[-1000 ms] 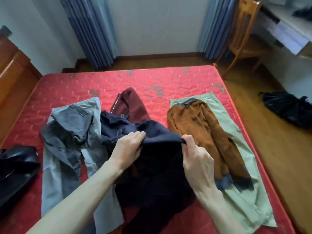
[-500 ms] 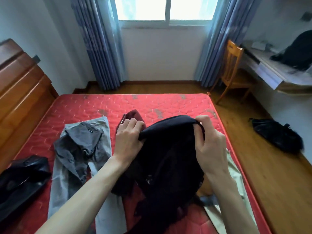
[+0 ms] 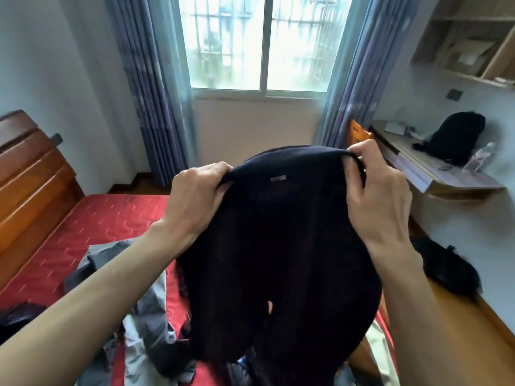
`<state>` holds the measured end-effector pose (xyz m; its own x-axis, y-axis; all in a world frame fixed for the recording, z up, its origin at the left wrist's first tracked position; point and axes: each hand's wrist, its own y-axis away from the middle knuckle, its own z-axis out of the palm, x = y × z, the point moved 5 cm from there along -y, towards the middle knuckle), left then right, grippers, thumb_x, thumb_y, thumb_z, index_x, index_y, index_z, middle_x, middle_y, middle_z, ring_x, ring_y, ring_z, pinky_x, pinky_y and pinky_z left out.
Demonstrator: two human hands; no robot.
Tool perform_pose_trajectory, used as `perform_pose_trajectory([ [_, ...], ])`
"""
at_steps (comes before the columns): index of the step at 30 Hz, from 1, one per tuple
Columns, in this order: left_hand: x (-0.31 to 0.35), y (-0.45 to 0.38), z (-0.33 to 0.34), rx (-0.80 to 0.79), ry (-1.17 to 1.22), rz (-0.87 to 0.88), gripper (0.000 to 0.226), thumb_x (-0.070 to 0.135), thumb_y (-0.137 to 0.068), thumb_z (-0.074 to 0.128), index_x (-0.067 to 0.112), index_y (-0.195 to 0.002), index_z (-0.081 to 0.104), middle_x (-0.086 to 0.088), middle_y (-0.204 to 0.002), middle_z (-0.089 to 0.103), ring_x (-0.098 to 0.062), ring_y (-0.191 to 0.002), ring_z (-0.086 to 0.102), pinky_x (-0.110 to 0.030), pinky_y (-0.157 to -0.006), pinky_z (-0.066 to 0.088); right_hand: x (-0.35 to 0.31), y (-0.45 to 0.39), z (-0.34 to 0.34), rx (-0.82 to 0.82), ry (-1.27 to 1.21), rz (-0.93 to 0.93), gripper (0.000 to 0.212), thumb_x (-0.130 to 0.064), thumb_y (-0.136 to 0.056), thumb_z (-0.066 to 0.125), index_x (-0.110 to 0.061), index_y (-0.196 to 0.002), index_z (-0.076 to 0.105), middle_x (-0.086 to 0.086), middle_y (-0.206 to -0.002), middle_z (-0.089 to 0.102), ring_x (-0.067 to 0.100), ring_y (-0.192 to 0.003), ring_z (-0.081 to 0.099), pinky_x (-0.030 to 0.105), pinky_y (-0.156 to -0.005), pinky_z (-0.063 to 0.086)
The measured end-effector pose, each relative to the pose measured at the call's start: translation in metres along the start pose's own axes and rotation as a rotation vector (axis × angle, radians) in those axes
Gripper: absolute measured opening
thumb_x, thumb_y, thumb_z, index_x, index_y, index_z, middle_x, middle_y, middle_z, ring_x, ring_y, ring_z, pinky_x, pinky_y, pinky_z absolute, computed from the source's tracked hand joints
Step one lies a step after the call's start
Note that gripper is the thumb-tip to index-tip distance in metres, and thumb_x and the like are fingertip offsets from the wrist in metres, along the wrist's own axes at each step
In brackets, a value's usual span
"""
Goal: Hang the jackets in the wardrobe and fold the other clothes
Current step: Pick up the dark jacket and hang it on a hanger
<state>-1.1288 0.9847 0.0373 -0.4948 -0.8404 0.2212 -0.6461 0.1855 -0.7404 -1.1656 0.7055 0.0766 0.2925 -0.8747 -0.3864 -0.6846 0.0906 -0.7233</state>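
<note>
While the dark navy garment (image 3: 278, 246) hangs lifted above the red mattress (image 3: 92, 221), the left hand (image 3: 198, 196) grips its top edge on one side and the right hand (image 3: 376, 196) pinches the same edge on the other. Its lower part drapes over the grey clothes (image 3: 147, 330) lying beneath.

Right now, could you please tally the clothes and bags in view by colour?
Dark navy garment, held up by both hands: 1
Grey clothes on the bed: 1
Black bags, desk and floor: 2
Total: 4
</note>
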Motion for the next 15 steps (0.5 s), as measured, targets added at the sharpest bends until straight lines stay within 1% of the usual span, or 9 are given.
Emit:
perform_pose_trajectory([
  [1, 0.002, 0.0, 0.004, -0.014, 0.009, 0.001, 0.019, 0.027, -0.094, 0.062, 0.014, -0.103, 0.071, -0.006, -0.09, 0.075, -0.037, -0.081, 0.07, -0.045, -0.064, 0.053, 0.002, -0.004, 0.003, -0.043, 0.011, 0.025, 0.017, -0.029, -0.111, 0.044, -0.017, -0.117, 0.054, -0.004, -0.079, 0.057, 0.012, -0.058, 0.046, 0.014, -0.055, 0.026],
  [2, 0.003, 0.003, 0.012, -0.05, 0.008, 0.006, 0.018, 0.027, -0.096, 0.06, 0.012, -0.103, 0.068, -0.007, -0.09, 0.073, -0.039, -0.081, 0.069, -0.047, -0.063, 0.053, 0.005, -0.004, 0.007, -0.084, 0.026, 0.045, 0.019, -0.03, -0.112, 0.041, -0.017, -0.119, 0.052, -0.003, -0.075, 0.055, 0.008, -0.056, 0.044, 0.017, -0.054, 0.024],
  [4, -0.002, 0.019, 0.036, -0.174, -0.021, 0.018, 0.009, 0.02, -0.097, 0.062, 0.011, -0.097, 0.061, -0.009, -0.086, 0.067, -0.042, -0.078, 0.066, -0.049, -0.059, 0.051, 0.014, 0.003, 0.014, -0.143, 0.056, 0.051, 0.02, -0.032, -0.112, 0.04, -0.017, -0.12, 0.05, -0.005, -0.069, 0.05, -0.001, -0.055, 0.039, 0.018, -0.052, 0.021],
  [6, -0.015, 0.045, 0.059, -0.293, -0.048, -0.035, 0.01, 0.014, -0.097, 0.062, 0.011, -0.089, 0.056, -0.009, -0.082, 0.062, -0.042, -0.074, 0.064, -0.046, -0.058, 0.047, 0.019, 0.015, 0.023, -0.193, 0.082, 0.02, 0.017, -0.032, -0.111, 0.043, -0.019, -0.117, 0.052, -0.006, -0.07, 0.052, -0.005, -0.053, 0.034, 0.016, -0.053, 0.02],
  [8, -0.029, 0.066, 0.072, -0.347, -0.087, -0.126, 0.012, 0.011, -0.097, 0.06, 0.011, -0.086, 0.056, -0.008, -0.082, 0.059, -0.038, -0.071, 0.064, -0.041, -0.058, 0.044, 0.026, 0.026, 0.032, -0.242, 0.118, -0.016, 0.014, -0.032, -0.11, 0.047, -0.021, -0.114, 0.055, -0.008, -0.071, 0.053, -0.004, -0.05, 0.033, 0.014, -0.052, 0.019],
  [9, -0.034, 0.072, 0.076, -0.349, -0.107, -0.161, 0.011, 0.009, -0.095, 0.062, 0.009, -0.085, 0.057, -0.008, -0.085, 0.057, -0.037, -0.071, 0.063, -0.039, -0.058, 0.044, 0.03, 0.03, 0.035, -0.261, 0.133, -0.022, 0.015, -0.033, -0.109, 0.048, -0.022, -0.113, 0.056, -0.008, -0.07, 0.053, -0.001, -0.049, 0.037, 0.014, -0.052, 0.02],
  [11, -0.043, 0.073, 0.077, -0.323, -0.093, -0.251, 0.011, 0.006, -0.091, 0.066, 0.008, -0.084, 0.058, -0.007, -0.087, 0.057, -0.036, -0.072, 0.062, -0.04, -0.06, 0.045, 0.042, 0.033, 0.037, -0.286, 0.135, -0.031, 0.015, -0.036, -0.107, 0.051, -0.024, -0.11, 0.06, -0.01, -0.07, 0.055, 0.011, -0.053, 0.052, 0.014, -0.052, 0.024],
  [13, -0.047, 0.066, 0.074, -0.277, 0.023, -0.356, 0.015, 0.009, -0.09, 0.071, 0.012, -0.086, 0.057, -0.005, -0.08, 0.064, -0.034, -0.071, 0.064, -0.041, -0.061, 0.047, 0.051, 0.034, 0.035, -0.309, 0.126, -0.042, 0.014, -0.037, -0.104, 0.058, -0.025, -0.109, 0.065, -0.013, -0.071, 0.053, 0.015, -0.059, 0.059, 0.011, -0.055, 0.024],
  [15, -0.048, 0.057, 0.072, -0.249, 0.179, -0.463, 0.023, 0.02, -0.093, 0.074, 0.018, -0.087, 0.053, -0.001, -0.07, 0.068, -0.025, -0.064, 0.066, -0.041, -0.058, 0.049, 0.059, 0.035, 0.035, -0.369, 0.109, -0.049, 0.017, -0.042, -0.101, 0.064, -0.027, -0.107, 0.068, -0.016, -0.073, 0.054, 0.019, -0.068, 0.066, 0.013, -0.056, 0.026],
])
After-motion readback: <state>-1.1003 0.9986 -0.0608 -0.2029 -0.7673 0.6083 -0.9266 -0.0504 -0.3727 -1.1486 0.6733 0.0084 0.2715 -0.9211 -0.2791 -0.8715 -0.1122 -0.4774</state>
